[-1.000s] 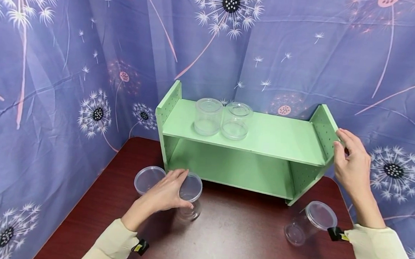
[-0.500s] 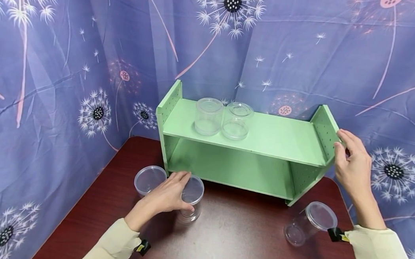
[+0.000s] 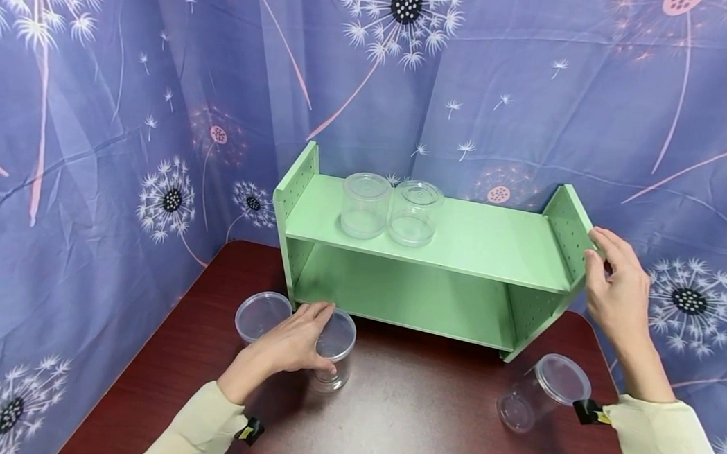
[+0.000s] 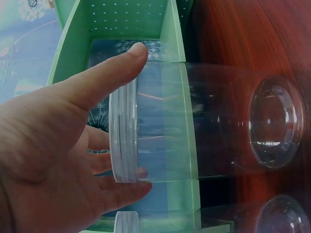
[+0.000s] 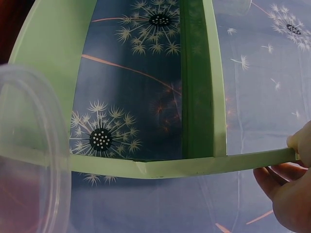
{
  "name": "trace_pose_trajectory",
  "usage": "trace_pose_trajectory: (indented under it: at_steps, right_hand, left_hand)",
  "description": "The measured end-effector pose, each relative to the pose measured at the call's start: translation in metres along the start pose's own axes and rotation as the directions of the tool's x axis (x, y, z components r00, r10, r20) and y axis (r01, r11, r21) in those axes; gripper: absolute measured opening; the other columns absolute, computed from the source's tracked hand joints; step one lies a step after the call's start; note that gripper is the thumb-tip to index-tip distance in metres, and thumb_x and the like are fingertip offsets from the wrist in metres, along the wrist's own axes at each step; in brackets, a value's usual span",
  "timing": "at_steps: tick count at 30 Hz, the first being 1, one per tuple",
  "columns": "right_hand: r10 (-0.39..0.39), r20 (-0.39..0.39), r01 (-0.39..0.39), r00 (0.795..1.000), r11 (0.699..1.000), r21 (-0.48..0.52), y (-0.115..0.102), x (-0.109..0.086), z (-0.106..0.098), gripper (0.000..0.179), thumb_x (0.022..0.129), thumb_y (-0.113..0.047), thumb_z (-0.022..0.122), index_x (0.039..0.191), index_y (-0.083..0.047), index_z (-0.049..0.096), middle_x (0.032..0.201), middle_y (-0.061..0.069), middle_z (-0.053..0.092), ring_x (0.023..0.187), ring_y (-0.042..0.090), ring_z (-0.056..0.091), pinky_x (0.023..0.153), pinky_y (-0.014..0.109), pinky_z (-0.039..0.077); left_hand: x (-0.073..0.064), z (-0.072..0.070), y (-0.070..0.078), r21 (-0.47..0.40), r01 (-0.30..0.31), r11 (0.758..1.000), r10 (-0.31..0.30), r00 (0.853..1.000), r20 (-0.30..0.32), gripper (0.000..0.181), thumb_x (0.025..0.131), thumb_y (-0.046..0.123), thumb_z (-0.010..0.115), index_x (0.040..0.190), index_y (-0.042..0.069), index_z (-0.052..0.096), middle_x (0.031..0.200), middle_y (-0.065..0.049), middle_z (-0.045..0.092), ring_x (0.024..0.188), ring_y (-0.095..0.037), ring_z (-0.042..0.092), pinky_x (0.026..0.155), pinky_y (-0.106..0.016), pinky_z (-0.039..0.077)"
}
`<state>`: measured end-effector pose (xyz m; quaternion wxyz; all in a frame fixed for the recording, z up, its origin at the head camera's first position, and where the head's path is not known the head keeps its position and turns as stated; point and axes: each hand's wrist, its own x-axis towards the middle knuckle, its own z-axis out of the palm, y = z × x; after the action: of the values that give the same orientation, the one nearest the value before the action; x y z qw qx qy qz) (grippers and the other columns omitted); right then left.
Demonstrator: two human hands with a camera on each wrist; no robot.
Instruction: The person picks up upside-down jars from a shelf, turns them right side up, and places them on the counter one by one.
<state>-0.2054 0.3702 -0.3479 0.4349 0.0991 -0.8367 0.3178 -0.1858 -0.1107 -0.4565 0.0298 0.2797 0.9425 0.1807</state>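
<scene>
At the left of the surface [image 3: 414, 417], an outer jar [image 3: 262, 316], clear and lidded, stands upright beside the left hand [image 3: 286, 344], partly hidden by it. Left hand: thumb and fingers spread to lid width, holding the gripped jar [image 3: 340, 347] by its lid [image 4: 124, 133]. Key relation: gripped jar lies below and right of the palm, long axis upright, base down; base contact unclear. Left hand is clearly the nearer. Behind: green shelf unit [image 3: 487, 241], two upper jars [image 3: 365, 206] side by side on its top board, left of middle. Farther right: lone jar [image 3: 544, 391], upright, near the right sleeve [image 3: 663, 440]. Right hand [image 3: 618, 291]: narrow grip on the right end panel [image 3: 565, 239].
</scene>
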Motion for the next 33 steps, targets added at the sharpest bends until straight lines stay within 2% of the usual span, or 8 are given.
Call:
trace_pose_trajectory:
  at_steps: [6, 9, 13, 16, 20, 24, 29, 33]
  right_hand:
    - [-0.001, -0.001, 0.001, 1.0, 1.0, 0.003, -0.001, 0.0, 0.0, 0.034, 0.099, 0.004, 0.061, 0.133, 0.007, 0.065, 0.138, 0.021, 0.063, 0.11, -0.017, 0.049, 0.088, 0.002, 0.039]
    - [0.003, 0.001, -0.003, 1.0, 1.0, 0.003, 0.0, -0.001, -0.001, 0.035, 0.099, 0.004, 0.061, 0.133, 0.007, 0.065, 0.139, 0.02, 0.062, 0.11, -0.017, 0.049, 0.087, 0.002, 0.038]
    - [0.001, 0.0, -0.001, 1.0, 1.0, 0.001, 0.0, -0.001, 0.0, 0.035, 0.099, 0.004, 0.061, 0.133, 0.007, 0.065, 0.139, 0.02, 0.063, 0.11, -0.016, 0.049, 0.087, 0.002, 0.038]
    - [-0.002, -0.003, 0.002, 1.0, 1.0, -0.002, 0.0, -0.001, 0.0, 0.034, 0.099, 0.004, 0.061, 0.133, 0.007, 0.065, 0.139, 0.02, 0.063, 0.111, -0.016, 0.049, 0.087, 0.002, 0.038]
    - [0.0, -0.002, 0.0, 1.0, 1.0, 0.002, 0.0, -0.001, 0.0, 0.034, 0.099, 0.003, 0.06, 0.133, 0.008, 0.065, 0.138, 0.021, 0.062, 0.111, -0.016, 0.049, 0.088, 0.002, 0.038]
    - [-0.001, 0.0, 0.001, 1.0, 1.0, 0.003, -0.001, -0.001, 0.0, 0.034, 0.1, 0.003, 0.06, 0.133, 0.008, 0.064, 0.138, 0.022, 0.062, 0.111, -0.016, 0.049, 0.088, 0.002, 0.038]
    - [0.001, -0.006, -0.001, 1.0, 1.0, -0.002, -0.002, -0.001, 0.001, 0.034, 0.099, 0.004, 0.06, 0.133, 0.009, 0.065, 0.138, 0.022, 0.062, 0.111, -0.016, 0.049, 0.088, 0.002, 0.038]
    - [0.01, -0.006, -0.01, 1.0, 1.0, 0.002, -0.003, 0.0, 0.001, 0.034, 0.099, 0.004, 0.06, 0.133, 0.008, 0.065, 0.138, 0.021, 0.063, 0.115, -0.014, 0.049, 0.092, 0.003, 0.039]
  left_hand:
    - [0.0, -0.003, -0.002, -0.044, -0.004, 0.999, 0.006, 0.999, 0.047, 0.121, 0.069, 0.042, 0.096, 0.156, -0.01, 0.032, 0.161, -0.029, 0.032, 0.147, -0.046, 0.033, 0.118, -0.059, 0.032]
    - [-0.001, -0.01, -0.003, -0.094, 0.004, 0.996, 0.001, 0.999, 0.047, 0.12, 0.073, 0.043, 0.094, 0.159, -0.008, 0.027, 0.165, -0.027, 0.024, 0.151, -0.043, 0.026, 0.121, -0.056, 0.028]
    - [0.0, -0.027, -0.003, -0.158, -0.01, 0.987, 0.003, 0.999, -0.047, 0.103, 0.087, 0.045, 0.083, 0.16, -0.004, 0.029, 0.165, -0.022, 0.029, 0.151, -0.037, 0.03, 0.121, -0.053, 0.03]
    - [0.002, -0.044, -0.001, -0.199, -0.04, 0.979, 0.012, 0.99, -0.14, 0.09, 0.093, 0.043, 0.076, 0.16, -0.001, 0.033, 0.162, -0.019, 0.036, 0.149, -0.036, 0.035, 0.119, -0.054, 0.033]
    - [0.005, -0.065, 0.002, -0.243, -0.061, 0.968, 0.007, 0.977, -0.215, 0.088, 0.094, 0.041, 0.076, 0.161, 0.004, 0.033, 0.162, -0.017, 0.038, 0.147, -0.035, 0.038, 0.118, -0.054, 0.033]
    - [0.012, -0.084, 0.001, -0.274, -0.079, 0.959, -0.003, 0.958, -0.286, 0.089, 0.094, 0.037, 0.077, 0.161, 0.003, 0.031, 0.163, -0.018, 0.036, 0.147, -0.037, 0.038, 0.119, -0.055, 0.032]
    - [0.027, -0.107, 0.0, -0.356, -0.098, 0.929, -0.032, 0.939, -0.342, 0.085, 0.096, 0.031, 0.076, 0.162, 0.003, 0.029, 0.162, -0.017, 0.038, 0.142, -0.037, 0.045, 0.117, -0.053, 0.037]
    - [0.044, -0.121, -0.001, -0.437, -0.11, 0.893, -0.056, 0.935, -0.35, 0.086, 0.098, 0.03, 0.074, 0.164, 0.006, 0.024, 0.164, -0.016, 0.033, 0.142, -0.036, 0.044, 0.115, -0.048, 0.041]
